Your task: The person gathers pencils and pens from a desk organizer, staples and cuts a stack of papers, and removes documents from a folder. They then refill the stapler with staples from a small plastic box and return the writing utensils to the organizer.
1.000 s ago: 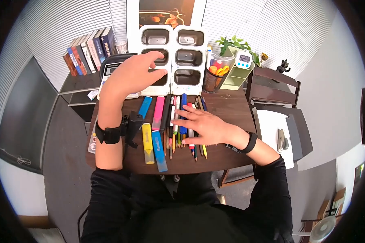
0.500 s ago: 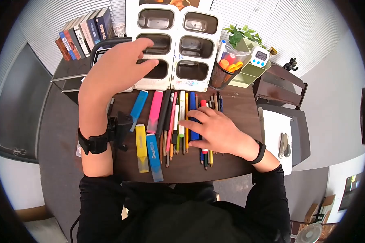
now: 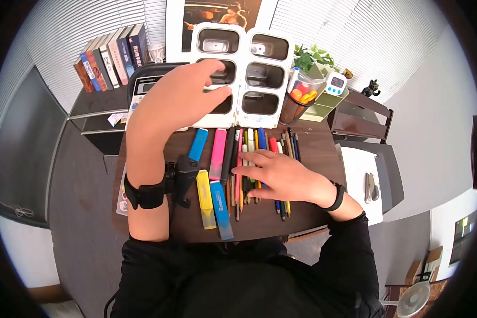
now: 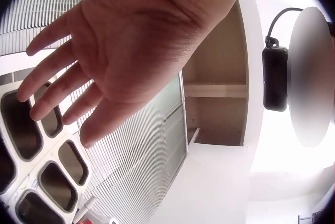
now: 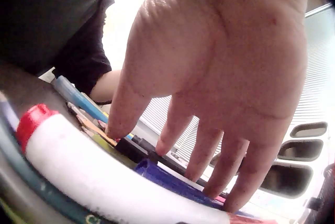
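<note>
My right hand (image 3: 283, 175) lies palm down over a row of pens and pencils, its fingers spread. The fingertips are right at a pink pen (image 3: 238, 180) and the white markers beside it. In the right wrist view a red-ended white marker (image 5: 104, 171) lies in front of the palm, with a blue marker (image 5: 167, 182) under the fingertips. My left hand (image 3: 183, 95) hovers with extended fingers over the left column of a white bin rack (image 3: 257, 121), holding nothing. Pink (image 3: 217, 153), yellow (image 3: 205, 199) and blue highlighters (image 3: 221, 209) lie between the hands.
Behind the left forearm stands a calculator (image 3: 144, 85). Right of the rack are a mesh cup (image 3: 293, 108) with scissors, a green organizer (image 3: 323, 108) and a timer (image 3: 335, 83). A stapler (image 3: 372, 187) lies on paper at right; books (image 3: 111, 58) stand at left.
The head view has shifted. My right hand has moved right, then back left over the pens, its fingertips now at the pink pen. The left hand keeps its pose over the bins.
</note>
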The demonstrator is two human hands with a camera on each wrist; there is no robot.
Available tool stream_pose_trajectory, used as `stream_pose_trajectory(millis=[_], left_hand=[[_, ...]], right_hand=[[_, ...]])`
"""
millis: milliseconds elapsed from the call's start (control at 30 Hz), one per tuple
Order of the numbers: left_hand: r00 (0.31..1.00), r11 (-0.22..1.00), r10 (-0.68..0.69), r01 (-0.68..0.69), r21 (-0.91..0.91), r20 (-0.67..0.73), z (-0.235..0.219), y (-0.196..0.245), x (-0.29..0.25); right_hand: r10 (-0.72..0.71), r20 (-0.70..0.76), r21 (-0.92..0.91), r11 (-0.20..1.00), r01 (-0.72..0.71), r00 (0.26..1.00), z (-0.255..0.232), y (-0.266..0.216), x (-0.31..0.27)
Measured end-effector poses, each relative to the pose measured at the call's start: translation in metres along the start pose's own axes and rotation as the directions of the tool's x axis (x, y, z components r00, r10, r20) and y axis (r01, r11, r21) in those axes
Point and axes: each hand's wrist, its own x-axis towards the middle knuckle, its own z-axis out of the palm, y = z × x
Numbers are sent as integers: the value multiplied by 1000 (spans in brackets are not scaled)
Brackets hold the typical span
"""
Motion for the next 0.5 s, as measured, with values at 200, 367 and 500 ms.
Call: stream_pose_trajectory(millis=[200, 367, 500], left_hand=[[998, 998, -2, 7, 70, -65, -7, 5, -7], [997, 988, 14, -3, 156, -75, -6, 11, -7], [997, 987, 67, -60, 152, -38, 0, 12, -4]], right_hand=[[7, -33, -34, 999, -9, 999, 5, 4, 1], [35, -46, -43, 998, -37, 998, 10, 3, -1], [-20, -154, -48, 999, 12, 988, 14, 6, -3]])
